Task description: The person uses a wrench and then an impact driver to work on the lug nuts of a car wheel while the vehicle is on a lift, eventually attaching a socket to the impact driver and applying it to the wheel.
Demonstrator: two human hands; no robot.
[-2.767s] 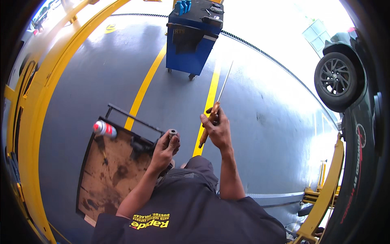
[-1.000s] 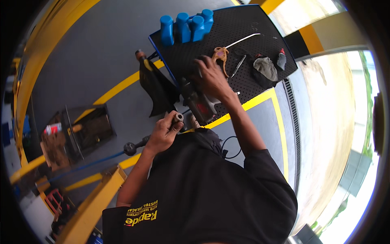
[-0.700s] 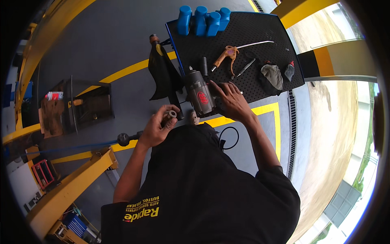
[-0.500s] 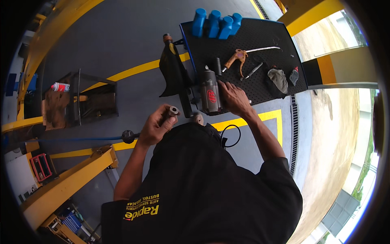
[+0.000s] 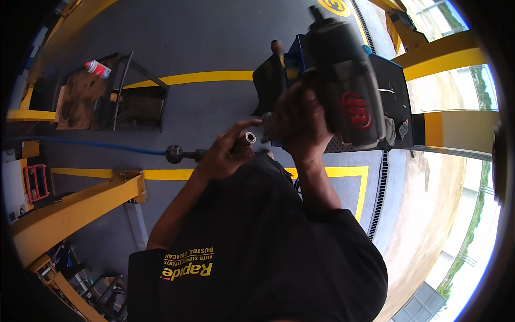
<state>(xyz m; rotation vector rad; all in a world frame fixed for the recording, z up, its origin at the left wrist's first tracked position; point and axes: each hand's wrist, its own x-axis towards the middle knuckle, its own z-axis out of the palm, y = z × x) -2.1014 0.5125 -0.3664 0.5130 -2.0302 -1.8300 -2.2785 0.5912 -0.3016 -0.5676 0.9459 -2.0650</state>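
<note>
My right hand [image 5: 304, 122] is closed round the handle of a dark grey impact wrench [image 5: 351, 88], held up high over the worktop. Its drive end [image 5: 317, 15] points away from me, and the base of its handle faces my left hand. In my left hand [image 5: 228, 152] is an air hose coupler [image 5: 250, 138], its round metal opening turned up. The left index finger stretches toward the handle's base; whether they touch I cannot tell. From the coupler's side a blue air hose [image 5: 118, 146] runs left, with a dark ball-shaped stopper [image 5: 174, 154] on it.
Behind the wrench stands a black perforated worktop [image 5: 397, 102], partly hidden, with a grey cloth [image 5: 388, 130] on it. A dark pouch-like holder [image 5: 266, 80] is at its left side. Farther left, a spray can [image 5: 98, 69] lies on a brown-topped cart [image 5: 80, 99]. A yellow beam [image 5: 80, 209] crosses the lower left.
My right hand has gripped the impact wrench and raised it off the worktop, swinging it up and right. My left hand has moved right with the coupler, closer to the wrench.
</note>
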